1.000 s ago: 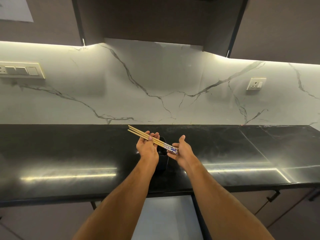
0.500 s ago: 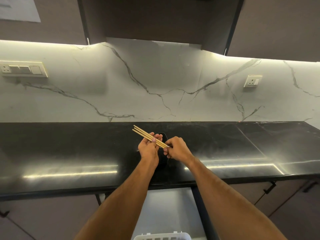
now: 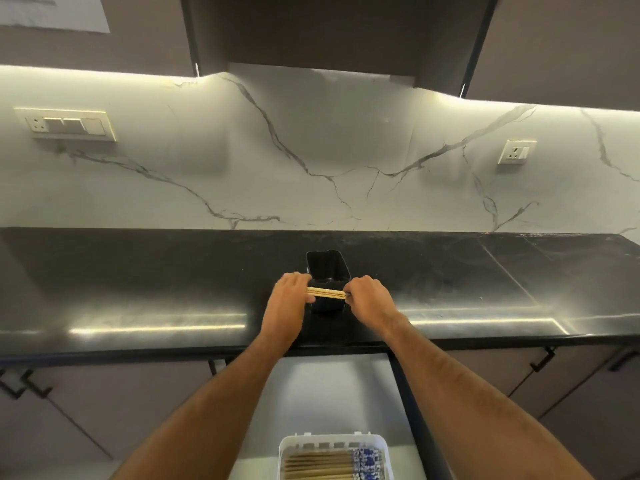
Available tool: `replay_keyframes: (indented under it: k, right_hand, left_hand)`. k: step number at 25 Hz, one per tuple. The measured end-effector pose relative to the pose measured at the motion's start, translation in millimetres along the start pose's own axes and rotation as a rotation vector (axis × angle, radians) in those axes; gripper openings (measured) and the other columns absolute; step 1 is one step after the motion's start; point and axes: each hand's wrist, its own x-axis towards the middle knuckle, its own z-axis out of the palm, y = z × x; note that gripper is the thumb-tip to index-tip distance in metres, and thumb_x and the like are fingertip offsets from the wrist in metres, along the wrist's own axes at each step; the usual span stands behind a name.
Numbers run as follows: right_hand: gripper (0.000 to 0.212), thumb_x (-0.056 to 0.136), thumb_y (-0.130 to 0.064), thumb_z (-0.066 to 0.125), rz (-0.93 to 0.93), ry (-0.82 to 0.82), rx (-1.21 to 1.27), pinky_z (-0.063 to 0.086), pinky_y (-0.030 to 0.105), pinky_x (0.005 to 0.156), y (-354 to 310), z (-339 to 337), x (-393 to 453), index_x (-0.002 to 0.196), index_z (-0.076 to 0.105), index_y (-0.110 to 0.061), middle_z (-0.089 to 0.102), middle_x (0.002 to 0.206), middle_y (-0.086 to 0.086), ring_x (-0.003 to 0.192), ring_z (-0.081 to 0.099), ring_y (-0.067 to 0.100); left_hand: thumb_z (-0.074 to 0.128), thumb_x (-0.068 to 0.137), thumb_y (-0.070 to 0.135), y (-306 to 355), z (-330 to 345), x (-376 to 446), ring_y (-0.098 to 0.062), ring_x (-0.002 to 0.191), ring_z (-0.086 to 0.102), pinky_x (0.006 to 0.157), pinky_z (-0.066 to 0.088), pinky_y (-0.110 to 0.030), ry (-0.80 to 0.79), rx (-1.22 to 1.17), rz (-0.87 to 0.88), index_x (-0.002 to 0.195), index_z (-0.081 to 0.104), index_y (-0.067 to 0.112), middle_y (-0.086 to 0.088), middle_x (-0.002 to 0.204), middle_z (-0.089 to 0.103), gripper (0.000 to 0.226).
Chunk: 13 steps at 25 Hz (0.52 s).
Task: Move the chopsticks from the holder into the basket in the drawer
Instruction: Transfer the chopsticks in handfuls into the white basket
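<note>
— Both hands grip one bundle of chopsticks (image 3: 326,293): left hand (image 3: 289,299) closed on one end, right hand (image 3: 369,299) on the other, just in front of the black holder (image 3: 328,278) on the counter (image 3: 138,289).

— How best to carry it?

— Keep it level and pinched tight, I'd say, and lower it to the white basket (image 3: 332,441) in the drawer (image 3: 332,393).

— Orientation?

— Long axis runs left-right, matching the sticks already there, whose patterned ends lie right. Which end is which here is hidden.

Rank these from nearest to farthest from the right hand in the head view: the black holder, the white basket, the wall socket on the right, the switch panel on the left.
From the right hand:
1. Black holder, just to its left on the counter.
2. White basket, below in the open drawer.
3. Wall socket, up and to the right on the backsplash.
4. Switch panel, far left on the backsplash.
</note>
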Motion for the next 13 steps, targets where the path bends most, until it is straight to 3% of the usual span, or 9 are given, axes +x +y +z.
replay_keyframes:
  k: [2, 6, 10, 13]
  right_hand:
    - [0.014, 0.093, -0.012, 0.064, -0.050, -0.033, -0.051, 0.058, 0.035, 0.064, -4, 10, -5, 0.087, 0.075, -0.017, 0.063, 0.069, -0.002, 0.065, 0.063, 0.018]
    - [0.011, 0.090, -0.009, 0.065, -0.114, -0.155, -0.148, 0.045, 0.032, 0.059, 1, 42, -24, 0.089, 0.070, -0.018, 0.056, 0.069, -0.001, 0.061, 0.052, 0.017]
    - [0.015, 0.089, -0.003, 0.058, -0.126, -0.247, -0.182, 0.054, 0.038, 0.069, 22, 80, -59, 0.092, 0.067, -0.014, 0.068, 0.087, 0.008, 0.075, 0.062, 0.028]
    - [0.014, 0.093, -0.008, 0.059, -0.172, -0.279, -0.203, 0.049, 0.033, 0.070, 32, 114, -98, 0.101, 0.067, -0.015, 0.070, 0.093, 0.009, 0.084, 0.068, 0.030]
  left_hand:
    - [0.065, 0.097, 0.017, -6, 1, -8, -0.021, 0.105, 0.063, 0.092, 0.052, -0.034, -0.239, 0.243, 0.150, 0.119, 0.063, 0.017, -0.003, 0.114, 0.068, 0.021]
    - [0.068, 0.093, 0.012, -12, 20, -33, -0.022, 0.091, 0.063, 0.082, 0.054, -0.034, -0.454, 0.325, 0.109, 0.110, 0.060, 0.018, -0.005, 0.105, 0.067, 0.020]
    - [0.063, 0.094, 0.006, -11, 50, -73, -0.028, 0.093, 0.068, 0.083, 0.057, -0.039, -0.549, 0.334, 0.161, 0.110, 0.064, 0.012, -0.008, 0.104, 0.069, 0.018]
    - [0.063, 0.097, 0.011, -6, 73, -118, -0.025, 0.083, 0.070, 0.080, 0.059, -0.036, -0.592, 0.330, 0.147, 0.105, 0.068, 0.012, -0.007, 0.093, 0.070, 0.010]
